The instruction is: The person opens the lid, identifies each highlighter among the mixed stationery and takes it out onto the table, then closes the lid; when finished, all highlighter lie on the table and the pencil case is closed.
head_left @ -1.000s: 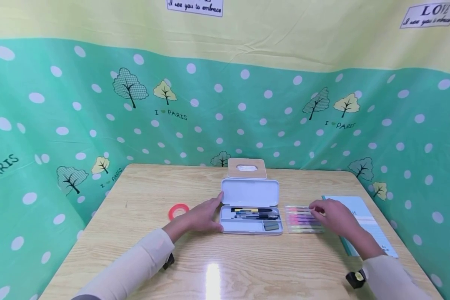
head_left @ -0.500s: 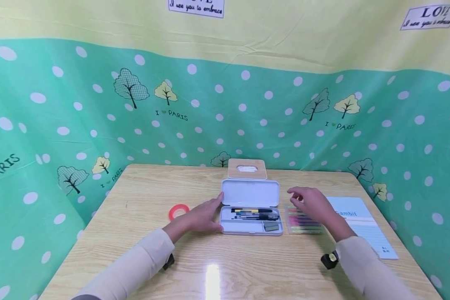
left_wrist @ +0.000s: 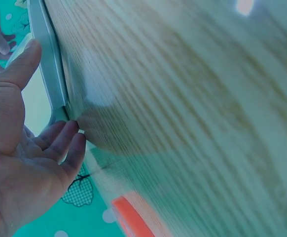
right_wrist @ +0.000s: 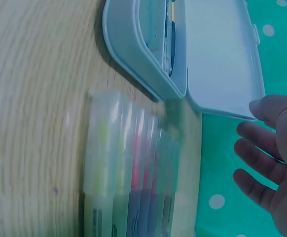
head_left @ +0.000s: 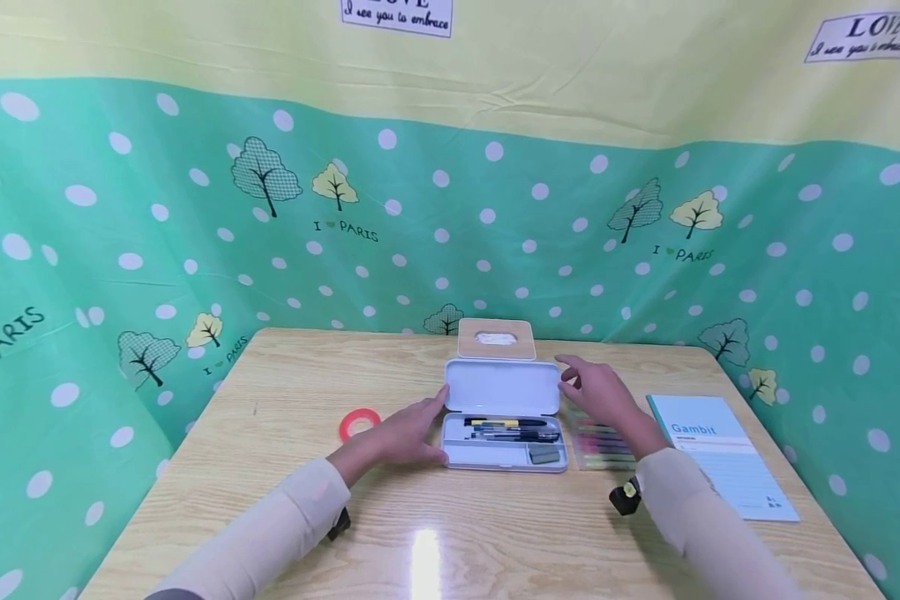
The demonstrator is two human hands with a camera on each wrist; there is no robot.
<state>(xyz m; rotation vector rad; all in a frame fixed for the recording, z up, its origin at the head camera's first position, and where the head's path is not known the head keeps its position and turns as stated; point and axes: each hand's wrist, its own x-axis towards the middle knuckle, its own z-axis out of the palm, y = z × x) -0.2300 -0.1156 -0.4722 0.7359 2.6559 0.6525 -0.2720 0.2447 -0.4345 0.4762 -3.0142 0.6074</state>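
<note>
A white pencil case [head_left: 487,454] stands with its lid [head_left: 502,386] raised. Inside lie several pens [head_left: 512,432] and a grey eraser [head_left: 544,453]. My left hand [head_left: 405,433] rests along the case's left side, thumb toward the front corner and fingers toward the hinge. At the lid's right edge is my right hand [head_left: 602,396], its fingers spread and loosely bent. In the right wrist view the thumb tip meets the lid's corner, with the other fingers beyond it. A clear sleeve of coloured pens [right_wrist: 128,182] lies right of the case, partly under my right forearm.
A red tape roll [head_left: 358,423] lies left of the case. Behind the lid stands a wood-topped tissue box [head_left: 468,343]. A light blue notebook [head_left: 727,471] is at the right of the wooden table [head_left: 270,500]. A green dotted curtain [head_left: 390,275] hangs behind.
My right hand has left the sleeve of coloured pens and moved left and away from me to the lid's right edge. The left hand stays at the case.
</note>
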